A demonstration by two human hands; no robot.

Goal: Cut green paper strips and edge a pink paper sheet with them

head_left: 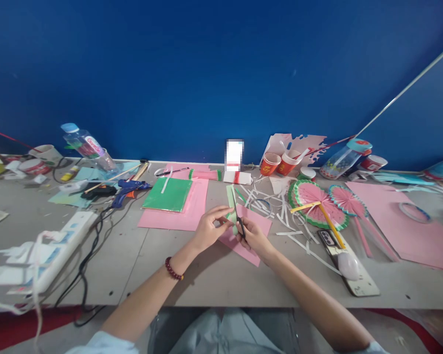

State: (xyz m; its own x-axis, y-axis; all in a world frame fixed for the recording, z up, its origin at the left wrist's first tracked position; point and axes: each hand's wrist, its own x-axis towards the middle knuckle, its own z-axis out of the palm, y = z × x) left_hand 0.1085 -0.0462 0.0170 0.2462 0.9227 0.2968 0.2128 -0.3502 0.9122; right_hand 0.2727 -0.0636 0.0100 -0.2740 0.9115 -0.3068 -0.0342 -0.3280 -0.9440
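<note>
My left hand [211,227] pinches a pale green paper strip [230,194] that stands up between my two hands. Closed around the dark handles of a pair of scissors [239,223] is my right hand [254,238]; the blades point away from me along the strip. Whether the blades touch the paper I cannot make out. Under both hands lies a pink sheet of paper [249,255], partly hidden by them. To the left, a stack of green paper [168,194] rests on another pink sheet [151,220].
White paper strips [286,211] lie scattered right of my hands. Beyond them are watermelon-patterned paper fans [313,201] and a phone [360,275]. A blue glue gun [128,191], a power strip [64,250] and cables are on the left. Red paper cups [269,164] stand near the blue wall.
</note>
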